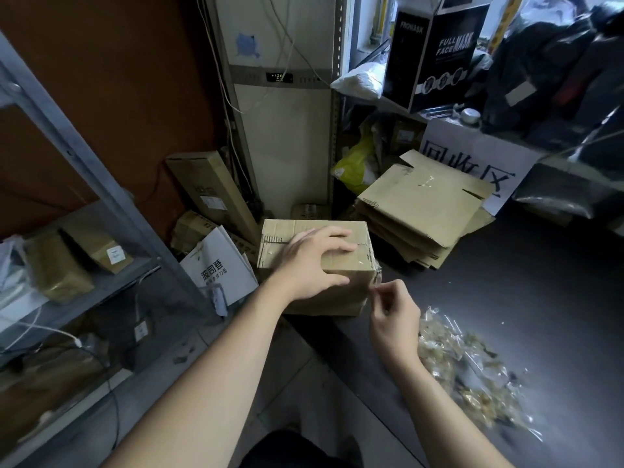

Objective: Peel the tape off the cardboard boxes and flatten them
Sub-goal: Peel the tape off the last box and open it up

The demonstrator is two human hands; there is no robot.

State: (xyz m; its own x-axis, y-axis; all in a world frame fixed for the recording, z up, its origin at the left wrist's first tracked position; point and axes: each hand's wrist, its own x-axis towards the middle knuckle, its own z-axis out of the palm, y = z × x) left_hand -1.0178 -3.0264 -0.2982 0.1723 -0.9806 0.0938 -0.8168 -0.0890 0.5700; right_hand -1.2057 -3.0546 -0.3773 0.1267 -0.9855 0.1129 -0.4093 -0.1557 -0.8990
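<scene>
- The cardboard box (287,233) stands at the far left edge of a dark surface (523,298), closed, its top seam facing up; its left side is crowded by a white paper bag (219,268) just beside it, and a long carton (209,190) leans behind that.
- On the right there is a gap between the box and a stack of flattened cardboard (422,211), which lies near the box's far right corner; the widest open stretch of the dark surface runs right of the box and in front of the stack.
- A pile of crumpled clear tape scraps (469,373) lies on the dark surface just right of the right hand, apart from the box.
- A grey metal shelf (101,184) holding packages runs along the left; a tall white unit (283,136) stands against the back wall behind the box; a white sign (479,160) with large dark characters stands behind the stack; a black box (435,55) printed "FULL FACE MASK" sits higher up at the back right.
- The left hand (310,261) lies on top of the box, fingers spread wide across the top, thumb along the near top edge; it presses rather than grips.
- The right hand (393,315) is at the box's near right corner, thumb and fingertips pinched narrowly on a strip of tape (377,276) that clings to that corner edge.
</scene>
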